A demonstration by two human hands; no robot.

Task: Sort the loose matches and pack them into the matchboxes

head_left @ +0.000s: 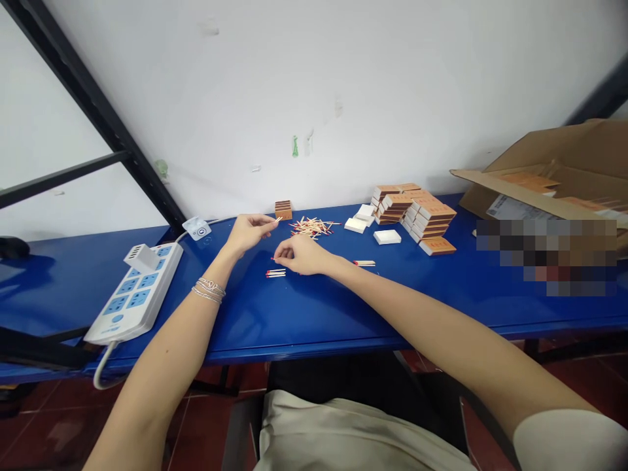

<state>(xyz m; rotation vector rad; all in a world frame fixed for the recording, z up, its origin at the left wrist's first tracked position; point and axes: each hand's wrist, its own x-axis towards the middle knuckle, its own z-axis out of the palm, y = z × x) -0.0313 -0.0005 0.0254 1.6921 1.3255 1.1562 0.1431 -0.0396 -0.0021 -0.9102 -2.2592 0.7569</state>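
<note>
My left hand is closed on a few matches whose pale ends stick out past the fingertips, above the blue table. To its right, my right hand pinches a match with a red head showing at the fingertips; the rest of it is hidden. Just below lie several red-headed matches side by side in a short row. A loose pile of matches spreads behind my right hand. Another small row of matches rests beyond my right wrist.
Stacked orange matchboxes stand at the back right, with white trays beside them. One small matchbox stack is against the wall. An open cardboard box stands far right. A white power strip lies on the left of the blue table.
</note>
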